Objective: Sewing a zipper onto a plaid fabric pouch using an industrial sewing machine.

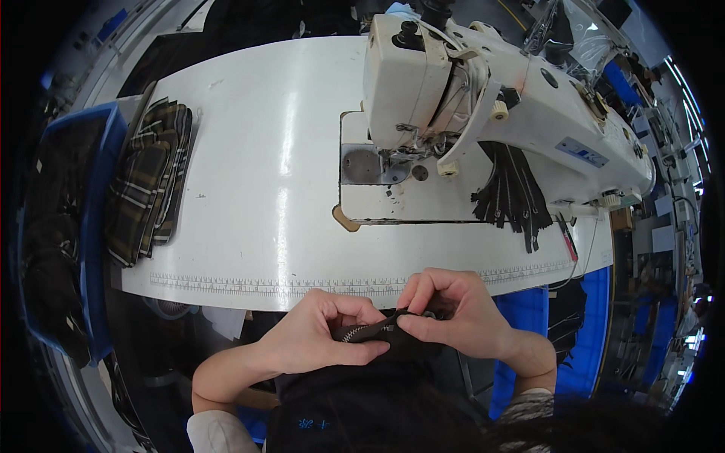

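Just off the table's front edge, both my hands hold a small dark fabric piece with a metal-toothed zipper [370,330]. My left hand [321,332] pinches its left part between thumb and fingers, where the zipper teeth show. With thumb and fingertips, my right hand [457,313] grips the upper right edge of the same piece. The fingers hide much of the piece, so its full shape cannot be made out. Beyond the hands stands a white sewing machine [513,98], with its needle area over a metal plate [370,164].
A bundle of dark zippers [513,192] lies under the machine's arm, near red-handled snips [567,238]. Folded plaid fabric [151,177] is stacked at the table's left end. A blue bin [98,226] of dark cloth stands beside it. A ruler strip [302,284] runs along the front edge.
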A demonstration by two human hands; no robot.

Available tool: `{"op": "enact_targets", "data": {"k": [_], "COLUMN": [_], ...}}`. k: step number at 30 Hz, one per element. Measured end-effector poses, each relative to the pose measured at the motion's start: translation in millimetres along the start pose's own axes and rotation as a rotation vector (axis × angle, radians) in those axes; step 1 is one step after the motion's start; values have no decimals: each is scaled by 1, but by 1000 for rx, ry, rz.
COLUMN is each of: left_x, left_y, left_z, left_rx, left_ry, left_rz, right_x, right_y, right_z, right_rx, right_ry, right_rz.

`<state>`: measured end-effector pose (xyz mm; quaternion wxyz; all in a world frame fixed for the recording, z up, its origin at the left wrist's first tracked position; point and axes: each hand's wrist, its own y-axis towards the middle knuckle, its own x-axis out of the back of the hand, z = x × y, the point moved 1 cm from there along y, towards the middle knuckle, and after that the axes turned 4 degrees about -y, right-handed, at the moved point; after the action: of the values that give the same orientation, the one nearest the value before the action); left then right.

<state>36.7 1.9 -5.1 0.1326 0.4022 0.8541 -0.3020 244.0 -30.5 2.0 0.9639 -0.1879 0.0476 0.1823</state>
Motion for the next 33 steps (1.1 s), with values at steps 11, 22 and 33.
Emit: {"op": "enact_targets", "data": {"k": [11, 22, 33], "left_x": [-3, -3, -1], "left_y": [1, 2, -4], "left_z": [0, 6, 3], "left_rx": [14, -12, -68], "left_ry": [-33, -53, -2], "left_rz": [-30, -52, -140], "right_x": [0, -2, -6], "right_y": [1, 1, -17], "right_z": [0, -1, -9], "right_rx": [-8, -14, 1201], "right_ry": [29, 77, -1151], "right_rz": [15, 12, -424]}}
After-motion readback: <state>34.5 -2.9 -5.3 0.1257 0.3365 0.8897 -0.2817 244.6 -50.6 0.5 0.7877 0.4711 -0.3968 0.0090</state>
